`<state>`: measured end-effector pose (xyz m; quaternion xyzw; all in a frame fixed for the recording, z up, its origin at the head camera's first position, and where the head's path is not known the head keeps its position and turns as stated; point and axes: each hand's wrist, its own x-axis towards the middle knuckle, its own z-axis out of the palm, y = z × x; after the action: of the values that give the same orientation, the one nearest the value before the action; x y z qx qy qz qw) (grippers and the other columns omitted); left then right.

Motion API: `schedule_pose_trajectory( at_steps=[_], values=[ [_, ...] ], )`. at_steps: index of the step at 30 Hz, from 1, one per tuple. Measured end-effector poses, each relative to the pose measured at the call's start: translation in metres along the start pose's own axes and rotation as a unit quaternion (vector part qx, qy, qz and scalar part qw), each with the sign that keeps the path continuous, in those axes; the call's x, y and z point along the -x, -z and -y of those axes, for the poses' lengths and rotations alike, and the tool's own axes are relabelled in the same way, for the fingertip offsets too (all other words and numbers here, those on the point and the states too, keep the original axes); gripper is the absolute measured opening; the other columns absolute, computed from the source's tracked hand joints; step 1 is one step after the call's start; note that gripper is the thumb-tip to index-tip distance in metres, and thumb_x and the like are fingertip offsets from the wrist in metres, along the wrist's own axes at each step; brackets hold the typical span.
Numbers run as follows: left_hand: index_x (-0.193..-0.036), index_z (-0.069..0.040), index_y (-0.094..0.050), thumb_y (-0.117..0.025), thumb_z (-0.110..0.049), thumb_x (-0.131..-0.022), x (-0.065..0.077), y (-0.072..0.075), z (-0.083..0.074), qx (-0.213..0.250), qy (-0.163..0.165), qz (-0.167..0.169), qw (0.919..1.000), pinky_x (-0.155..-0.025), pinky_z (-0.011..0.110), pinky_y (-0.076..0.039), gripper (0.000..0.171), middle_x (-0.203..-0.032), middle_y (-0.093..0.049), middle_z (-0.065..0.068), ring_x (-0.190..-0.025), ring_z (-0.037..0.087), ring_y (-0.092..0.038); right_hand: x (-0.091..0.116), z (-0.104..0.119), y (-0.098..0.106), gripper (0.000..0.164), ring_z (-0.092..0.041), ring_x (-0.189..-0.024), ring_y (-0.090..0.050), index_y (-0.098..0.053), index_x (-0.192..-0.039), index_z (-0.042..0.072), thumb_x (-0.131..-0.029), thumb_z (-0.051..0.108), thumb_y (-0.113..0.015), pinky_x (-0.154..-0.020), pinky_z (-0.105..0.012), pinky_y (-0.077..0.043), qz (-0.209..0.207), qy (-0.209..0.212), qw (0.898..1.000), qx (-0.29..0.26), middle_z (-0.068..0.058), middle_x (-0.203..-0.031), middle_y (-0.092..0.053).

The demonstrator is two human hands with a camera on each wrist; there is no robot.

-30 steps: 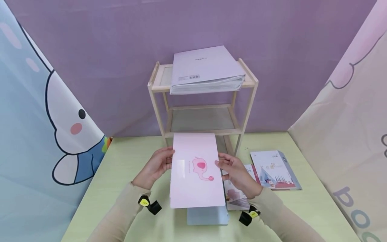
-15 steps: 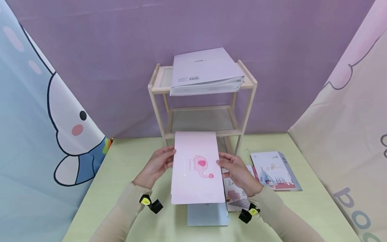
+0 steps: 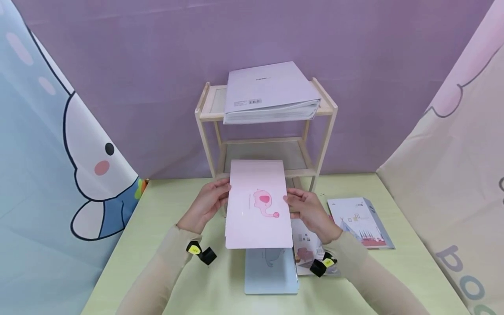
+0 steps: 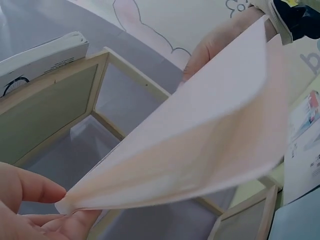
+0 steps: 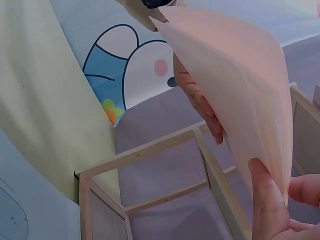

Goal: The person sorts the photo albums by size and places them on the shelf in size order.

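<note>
Purple backdrop (image 3: 157, 87); at left, a cropped cartoon (image 3: 90, 153), perhaps a rabbit.

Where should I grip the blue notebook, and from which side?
Likely by the near edge of the blue notebook, from the person's side: it lies flat with that end in plain view, while the pink notebook hides its far end.

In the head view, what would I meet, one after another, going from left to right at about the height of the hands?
Light-blue fabric curtain, white printed cartoon animal on it, left hand, pink elephant-printed paper booklet, right hand, white rectangular book with blue-grey edge, cream fabric curtain.
</note>
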<state>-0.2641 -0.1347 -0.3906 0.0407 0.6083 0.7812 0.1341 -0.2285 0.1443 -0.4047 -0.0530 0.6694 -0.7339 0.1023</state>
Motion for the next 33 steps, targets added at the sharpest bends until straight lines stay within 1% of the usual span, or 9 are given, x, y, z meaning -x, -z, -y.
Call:
schedule_pose_trajectory(
  at_steps=[4, 8, 13, 16, 18, 21, 23, 29, 33],
  values=[
    [-0.14, 0.011, -0.032, -0.041, 0.002, -0.097, -0.005, -0.002, -0.003, -0.03, -0.012, 0.002, 0.9995, -0.074, 0.016, -0.051, 0.044, -0.131, -0.048, 0.026, -0.087, 0.004, -0.062, -0.006, 0.006, 0.0, 0.043, -0.009, -0.082, -0.064, -0.04, -0.133, -0.013, -0.095, 0.005, -0.051, -0.062, -0.022, -0.055, -0.008, -0.003, 1.0, 0.016, -0.01, -0.108, -0.062],
    [-0.139, 0.012, -0.033, -0.041, 0.003, -0.097, -0.01, -0.003, -0.006, -0.055, -0.014, -0.006, 0.9984, -0.075, 0.016, -0.051, 0.044, -0.137, -0.041, 0.03, -0.089, 0.004, -0.061, -0.011, 0.011, 0.0, 0.042, -0.008, -0.082, -0.064, -0.041, -0.133, -0.013, -0.096, 0.005, -0.05, -0.063, -0.022, -0.055, -0.007, -0.002, 0.999, 0.031, -0.015, -0.114, -0.059],
    [-0.141, 0.011, -0.028, -0.042, 0.003, -0.096, -0.014, -0.005, -0.013, -0.102, -0.009, -0.01, 0.9947, -0.079, 0.018, -0.05, 0.048, -0.141, -0.039, 0.027, -0.112, 0.021, -0.056, -0.018, 0.015, 0.001, 0.041, -0.009, -0.081, -0.064, -0.041, -0.133, -0.012, -0.096, 0.006, -0.049, -0.06, -0.021, -0.054, 0.002, 0.004, 0.999, 0.033, -0.01, -0.109, -0.06],
    [-0.143, 0.011, -0.023, -0.041, 0.003, -0.095, -0.017, -0.007, -0.017, -0.118, -0.006, -0.009, 0.993, -0.09, 0.024, -0.048, 0.051, -0.144, -0.035, 0.026, -0.125, 0.031, -0.045, -0.022, 0.018, 0.002, 0.042, -0.009, -0.081, -0.064, -0.04, -0.134, -0.012, -0.097, 0.007, -0.049, -0.057, -0.019, -0.053, 0.006, 0.009, 0.999, 0.033, -0.013, -0.112, -0.06],
    [-0.143, 0.011, -0.021, -0.041, 0.005, -0.095, -0.02, -0.008, -0.02, -0.123, -0.001, -0.012, 0.9924, -0.097, 0.031, -0.044, 0.053, -0.144, -0.035, 0.026, -0.128, 0.033, -0.042, -0.025, 0.019, 0.003, 0.044, -0.009, -0.082, -0.064, -0.039, -0.135, -0.011, -0.097, 0.008, -0.049, -0.056, -0.018, -0.052, 0.011, 0.011, 0.999, 0.034, -0.017, -0.117, -0.057],
    [-0.143, 0.011, -0.022, -0.042, 0.005, -0.094, -0.026, -0.009, -0.022, -0.144, 0.005, -0.02, 0.9894, -0.103, 0.04, -0.039, 0.053, -0.143, -0.036, 0.026, -0.127, 0.034, -0.041, -0.029, 0.022, 0.004, 0.045, -0.009, -0.083, -0.064, -0.036, -0.137, -0.011, -0.098, 0.009, -0.049, -0.056, -0.018, -0.052, 0.018, 0.01, 0.999, 0.037, -0.022, -0.123, -0.053],
    [-0.143, 0.012, -0.023, -0.043, 0.004, -0.093, -0.029, -0.01, -0.023, -0.159, 0.007, -0.026, 0.9869, -0.104, 0.041, -0.038, 0.053, -0.141, -0.038, 0.026, -0.125, 0.033, -0.042, -0.032, 0.024, 0.004, 0.045, -0.009, -0.082, -0.063, -0.036, -0.137, -0.011, -0.098, 0.008, -0.048, -0.056, -0.017, -0.052, 0.016, 0.007, 0.999, 0.042, -0.024, -0.124, -0.052],
    [-0.142, 0.011, -0.027, -0.044, 0.007, -0.09, -0.036, -0.011, -0.025, -0.191, 0.013, -0.037, 0.9807, -0.094, 0.034, -0.044, 0.055, -0.136, -0.043, 0.025, -0.113, 0.027, -0.048, -0.039, 0.029, 0.003, 0.047, -0.008, -0.082, -0.064, -0.036, -0.137, -0.012, -0.097, 0.008, -0.05, -0.06, -0.019, -0.054, 0.002, -0.004, 0.997, 0.076, -0.028, -0.126, -0.052],
    [-0.14, 0.009, -0.033, -0.044, 0.008, -0.087, -0.037, -0.012, -0.028, -0.241, 0.003, -0.034, 0.97, -0.083, 0.029, -0.044, 0.054, -0.133, -0.048, 0.023, -0.106, 0.025, -0.049, -0.042, 0.033, 0.003, 0.048, -0.01, -0.086, -0.064, -0.034, -0.138, -0.012, -0.097, 0.009, -0.05, -0.061, -0.02, -0.054, 0.001, -0.012, 0.996, 0.092, -0.027, -0.13, -0.05]
  ],
)
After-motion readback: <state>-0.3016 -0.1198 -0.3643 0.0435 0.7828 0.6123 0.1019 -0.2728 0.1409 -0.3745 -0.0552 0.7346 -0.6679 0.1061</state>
